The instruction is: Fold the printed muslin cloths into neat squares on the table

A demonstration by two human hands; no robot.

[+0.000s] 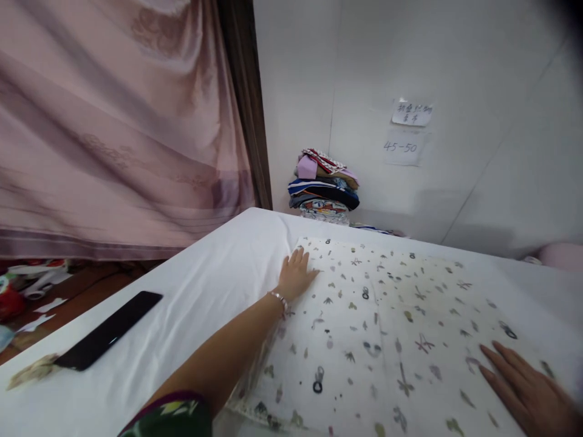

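A white cloth (346, 328) printed with small leaf, flower and ring shapes lies spread out before me. My left hand (297, 274) rests flat on its far left edge, fingers apart, with a bracelet at the wrist. On the right side of the same cloth, my right hand (528, 385) lies with fingers stretched out and palm down. Neither hand grips anything. The cloth's near left edge looks slightly folded or layered, and its nearest part runs out of the picture.
A white-covered table (228, 261) bears the cloth. On its left lies a black phone-like slab (112, 331). A pile of folded fabrics (324, 185) stands by the wall at the back. A pink curtain (113, 121) hangs at left. Handwritten papers (403, 147) are on the wall.
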